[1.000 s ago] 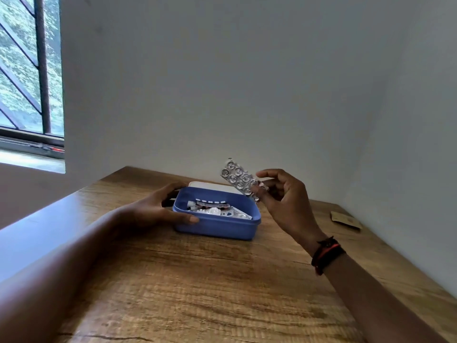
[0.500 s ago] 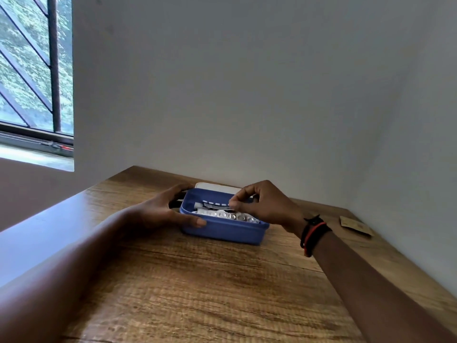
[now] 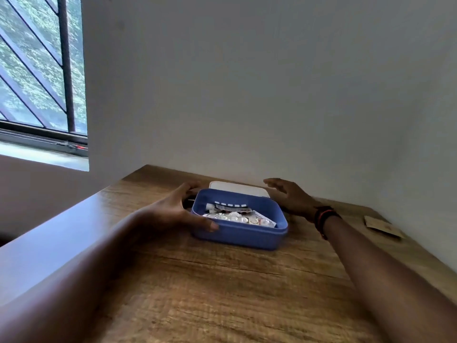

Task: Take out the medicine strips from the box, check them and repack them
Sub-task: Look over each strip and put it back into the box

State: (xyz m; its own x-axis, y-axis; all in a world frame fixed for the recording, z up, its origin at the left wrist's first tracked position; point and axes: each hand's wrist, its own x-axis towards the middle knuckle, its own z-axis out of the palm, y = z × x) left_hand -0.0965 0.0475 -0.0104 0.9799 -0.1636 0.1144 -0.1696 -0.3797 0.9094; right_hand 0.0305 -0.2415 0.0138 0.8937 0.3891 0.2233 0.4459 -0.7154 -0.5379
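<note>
Shows medicine strips (image 3: pixel 235 216) heaped inside an open blue box (image 3: pixel 237 237). Comprises mostly silver foil strips with round clear bubbles toward 6 o'clock of the heap, one darker strip with a row of white squares at 12 o'clock, and one flat white printed strip slanting toward 4 o'clock. Lies wholly within the box, below its rim.

Sets the box, rounded at the corners, on a wooden table (image 3: pixel 222 293) near the wall at 12 o'clock. Places a white lid (image 3: pixel 237 188) flat on the table, touching the box at its 12 o'clock side.

Grips the box from 9 o'clock with the left hand (image 3: pixel 173 211): thumb (image 3: pixel 210 225) pressed along the near wall, fingers (image 3: pixel 190 188) curled round the far corner.

Holds the right hand (image 3: pixel 289 196) at 2 o'clock of the box, just beside the lid, fingers (image 3: pixel 273 181) straight and loosely spread, grasping nothing; cannot tell whether they touch the lid. Carries dark and red wristbands (image 3: pixel 324 216) on that wrist.

Includes a small brown card (image 3: pixel 380 226) at 3 o'clock, well apart from the box, and a barred window (image 3: pixel 37 70) at 10 o'clock.
</note>
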